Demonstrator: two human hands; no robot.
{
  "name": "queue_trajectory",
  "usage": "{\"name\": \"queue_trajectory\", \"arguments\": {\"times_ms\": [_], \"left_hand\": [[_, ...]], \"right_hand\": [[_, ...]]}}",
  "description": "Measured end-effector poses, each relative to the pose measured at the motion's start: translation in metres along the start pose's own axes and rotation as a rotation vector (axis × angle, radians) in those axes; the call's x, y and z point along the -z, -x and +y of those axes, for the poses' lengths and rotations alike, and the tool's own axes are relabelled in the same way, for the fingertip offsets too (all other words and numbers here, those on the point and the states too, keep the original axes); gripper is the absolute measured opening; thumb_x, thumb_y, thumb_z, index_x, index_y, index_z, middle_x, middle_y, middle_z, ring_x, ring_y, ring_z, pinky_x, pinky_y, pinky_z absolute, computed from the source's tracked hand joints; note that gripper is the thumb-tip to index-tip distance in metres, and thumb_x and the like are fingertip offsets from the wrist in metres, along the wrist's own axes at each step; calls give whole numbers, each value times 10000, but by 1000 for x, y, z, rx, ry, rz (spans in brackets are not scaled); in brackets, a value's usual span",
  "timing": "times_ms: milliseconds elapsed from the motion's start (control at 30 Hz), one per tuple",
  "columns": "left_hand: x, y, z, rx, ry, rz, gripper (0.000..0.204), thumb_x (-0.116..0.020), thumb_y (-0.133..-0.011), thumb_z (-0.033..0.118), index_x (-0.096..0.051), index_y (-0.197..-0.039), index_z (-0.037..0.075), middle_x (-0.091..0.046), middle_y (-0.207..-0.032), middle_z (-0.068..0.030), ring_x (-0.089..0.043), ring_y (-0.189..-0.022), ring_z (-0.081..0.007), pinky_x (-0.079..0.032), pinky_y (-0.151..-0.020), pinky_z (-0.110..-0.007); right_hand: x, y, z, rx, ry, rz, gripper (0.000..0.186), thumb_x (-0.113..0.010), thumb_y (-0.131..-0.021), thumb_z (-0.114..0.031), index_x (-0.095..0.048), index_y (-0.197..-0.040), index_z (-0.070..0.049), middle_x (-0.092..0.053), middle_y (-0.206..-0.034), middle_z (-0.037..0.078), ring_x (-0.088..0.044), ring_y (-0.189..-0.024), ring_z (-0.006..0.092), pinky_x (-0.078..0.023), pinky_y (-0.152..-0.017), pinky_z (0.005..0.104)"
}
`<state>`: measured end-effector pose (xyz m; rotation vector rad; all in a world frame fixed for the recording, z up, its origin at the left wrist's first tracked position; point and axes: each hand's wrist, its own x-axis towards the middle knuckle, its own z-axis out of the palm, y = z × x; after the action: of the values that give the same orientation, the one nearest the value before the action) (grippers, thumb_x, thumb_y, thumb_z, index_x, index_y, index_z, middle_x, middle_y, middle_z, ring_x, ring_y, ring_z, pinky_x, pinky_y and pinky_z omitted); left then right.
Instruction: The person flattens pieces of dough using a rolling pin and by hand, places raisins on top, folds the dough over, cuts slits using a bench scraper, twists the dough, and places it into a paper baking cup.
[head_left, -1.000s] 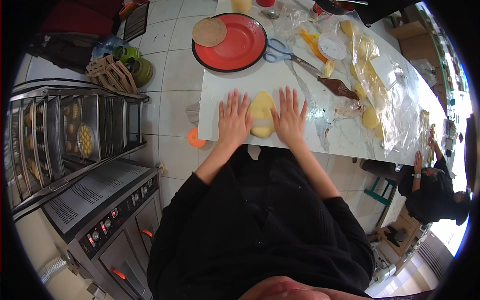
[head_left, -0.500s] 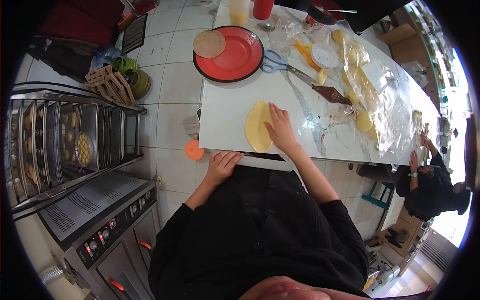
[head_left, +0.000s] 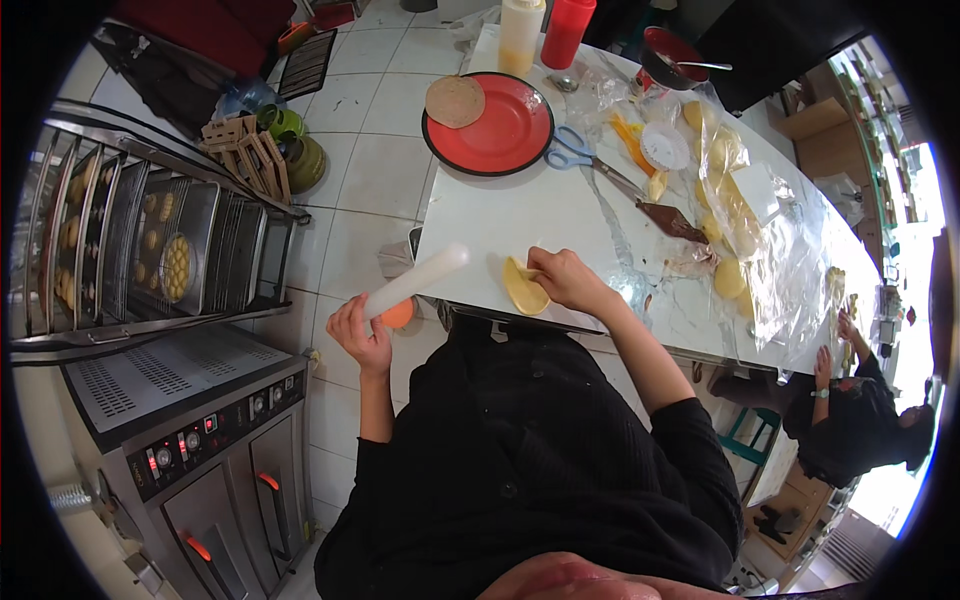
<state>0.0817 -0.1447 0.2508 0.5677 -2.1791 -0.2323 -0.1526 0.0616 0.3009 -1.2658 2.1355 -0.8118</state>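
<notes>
My left hand (head_left: 358, 338) is wrapped round one end of a smooth white rolling pin (head_left: 418, 282). The pin is held up at a slant, its far end by the table's left front corner. On the marble-patterned table (head_left: 470, 215), near the front edge, lies a yellow sheet of dough (head_left: 524, 291). My right hand (head_left: 572, 281) pinches the dough's upper right edge, and the sheet looks partly lifted and curled there. The fingertips are partly hidden by the hand itself.
Farther back are a red plate (head_left: 515, 125) with a brown round flatbread (head_left: 455, 102), blue-handled scissors (head_left: 570, 148), a brown piping bag (head_left: 672, 221) and plastic sheeting (head_left: 780, 265) over dough pieces. An oven (head_left: 190, 400) and tray rack (head_left: 205, 255) stand left; another person (head_left: 850, 400) works far right.
My left hand has raised the rolling pin from the table's front edge, moving left. My right hand, flat on the dough before, now pinches its edge; the dough sheet looks shorter and bent.
</notes>
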Motion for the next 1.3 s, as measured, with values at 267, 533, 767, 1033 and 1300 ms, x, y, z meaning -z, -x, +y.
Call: {"name": "queue_trajectory", "arguments": {"times_ms": [267, 533, 767, 1033, 1300], "left_hand": [[6, 2, -9, 102, -42, 35, 327, -592, -707, 62, -547, -1030, 53, -551, -969, -62, -469, -911, -243, -308, -828, -360], [0, 1, -8, 167, 7, 11, 336, -589, -712, 62, -545, -1046, 57, -549, -978, -62, -464, -931, -237, -294, -846, -359], [-19, -9, 1, 173, 57, -82, 340, -593, -706, 72, -536, -1040, 48, -552, -978, -67, -473, -934, -238, -291, -854, -365], [-65, -27, 41, -77, 221, -444, 356, -601, -697, 89, -544, -1048, 103, -566, -940, -37, -491, -920, -222, -306, -830, -376], [-125, -52, 73, -272, 93, -743, 566, -428, -829, 340, -236, -1331, 165, -209, -1385, -78, -175, -1283, -241, -91, -1009, -509]], "right_hand": [[71, -1, -32, 29, -287, -241, 256, -589, -727, -11, -437, -931, -34, -564, -538, 63, -481, -461, 119, -364, -458, 262], [79, -6, -59, 123, -114, 169, 570, -596, -732, -37, -318, -1227, -90, -630, -744, 111, -609, -708, 239, -454, -660, 313], [-67, 37, -1, 167, 543, 133, 712, -585, -756, -307, -200, -1319, -103, -372, -1257, 183, -312, -1211, 286, -148, -1006, 502], [-21, 31, -6, 88, 149, 531, 598, -631, -724, -301, -374, -1234, -123, -318, -1298, 168, -256, -1236, 312, -105, -1012, 507], [-24, 9, 52, -250, 413, 374, 513, -559, -769, -302, -399, -1243, -189, -297, -1283, 108, -314, -1135, 300, -278, -871, 441]]}}
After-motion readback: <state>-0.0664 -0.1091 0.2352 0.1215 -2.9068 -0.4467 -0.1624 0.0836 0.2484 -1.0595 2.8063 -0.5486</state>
